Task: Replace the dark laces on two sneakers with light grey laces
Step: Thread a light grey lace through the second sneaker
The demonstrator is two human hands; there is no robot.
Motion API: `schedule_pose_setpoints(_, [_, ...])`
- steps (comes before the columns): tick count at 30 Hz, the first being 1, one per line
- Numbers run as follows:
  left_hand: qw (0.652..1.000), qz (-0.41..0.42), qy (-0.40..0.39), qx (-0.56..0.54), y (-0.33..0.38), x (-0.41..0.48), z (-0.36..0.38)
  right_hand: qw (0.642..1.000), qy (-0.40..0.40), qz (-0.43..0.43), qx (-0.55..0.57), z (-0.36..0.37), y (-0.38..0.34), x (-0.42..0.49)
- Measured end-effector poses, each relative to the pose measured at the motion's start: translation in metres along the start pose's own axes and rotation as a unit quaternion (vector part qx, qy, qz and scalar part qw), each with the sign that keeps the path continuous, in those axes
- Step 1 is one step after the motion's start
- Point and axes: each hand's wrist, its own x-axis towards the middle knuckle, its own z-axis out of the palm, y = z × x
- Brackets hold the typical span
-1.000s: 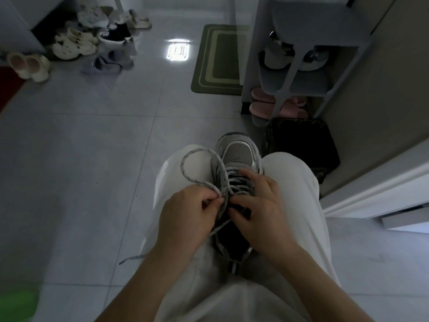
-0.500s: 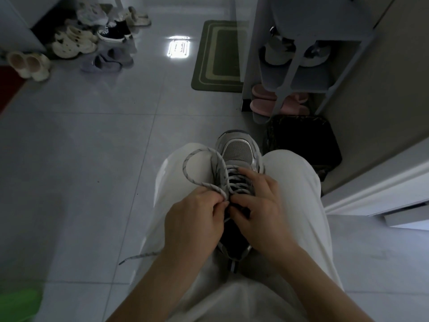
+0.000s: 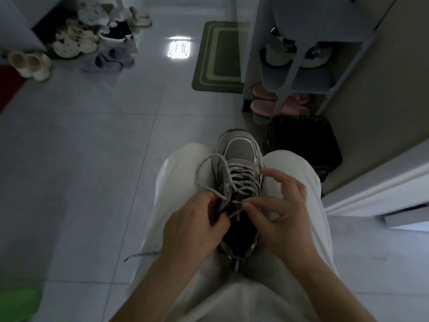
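Note:
A grey sneaker [image 3: 239, 149] lies between my knees on my lap, toe pointing away, with a light grey lace [image 3: 240, 176] crossed through its lower eyelets. My left hand [image 3: 192, 226] grips the sneaker's left side near the upper eyelets, and the lace loops out from it over my left thigh [image 3: 199, 175]. My right hand [image 3: 282, 210] pinches the lace tip [image 3: 239, 202] between thumb and forefinger just over the tongue, its other fingers spread. A loose lace end [image 3: 141, 254] hangs down past my left leg toward the floor.
A grey shoe rack [image 3: 301, 73] with pink slippers [image 3: 263, 104] stands ahead on the right, a black bag [image 3: 301, 140] below it. A green mat [image 3: 220, 59] lies ahead. Several shoes and slippers [image 3: 76, 43] are heaped far left. A white door frame [image 3: 380, 189] is at the right.
My right hand has lifted off the laces and drawn right, now pinching the lace tip. My left hand slid slightly lower along the shoe's left side.

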Motion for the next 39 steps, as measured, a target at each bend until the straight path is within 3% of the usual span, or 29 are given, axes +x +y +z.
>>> schedule_pose_setpoints(4, [1.0, -0.013, 0.009, -0.026, -0.006, 0.002, 0.002, 0.998, 0.013, 0.064, 0.017, -0.029, 0.007, -0.001])
schedule_pose_setpoints(8, [0.999, -0.027, 0.017, -0.028, -0.006, 0.004, 0.004, 0.973, 0.063, 0.193, 0.11, -0.07, 0.032, 0.002])
schedule_pose_setpoints(10, [0.999, -0.021, 0.017, -0.023, -0.004, 0.005, 0.006, 0.97, 0.039, 0.227, 0.076, -0.075, 0.039, 0.005])
schedule_pose_setpoints(12, [1.0, -0.014, 0.015, -0.021, -0.003, 0.004, 0.007, 0.983, -0.019, 0.172, -0.065, -0.066, 0.033, 0.009])
schedule_pose_setpoints(14, [0.999, -0.01, 0.017, -0.032, -0.004, 0.004, 0.006, 0.979, -0.021, 0.099, -0.179, -0.049, 0.019, 0.012])
schedule_pose_setpoints(17, [0.999, -0.006, 0.02, -0.042, -0.006, 0.005, 0.004, 0.984, 0.043, 0.004, -0.171, -0.027, -0.009, 0.018])
schedule_pose_setpoints(20, [0.998, -0.009, 0.019, -0.055, -0.009, 0.006, 0.003, 0.969, -0.038, -0.138, -0.201, -0.002, -0.023, 0.012])
schedule_pose_setpoints(24, [0.998, -0.013, 0.014, -0.054, -0.012, 0.007, 0.002, 0.946, -0.102, -0.165, -0.26, 0.016, -0.019, 0.011])
schedule_pose_setpoints(32, [0.988, -0.053, 0.034, -0.142, -0.017, 0.009, 0.0, 0.974, -0.023, -0.099, -0.204, -0.032, -0.008, 0.006])
schedule_pose_setpoints(36, [0.992, -0.006, 0.037, -0.122, -0.015, 0.005, 0.0, 0.962, 0.012, 0.029, -0.27, -0.067, 0.025, -0.002])
schedule_pose_setpoints(39, [0.993, 0.025, 0.047, -0.101, -0.015, 0.005, 0.002, 0.956, -0.033, 0.1, -0.273, -0.068, 0.038, -0.007])
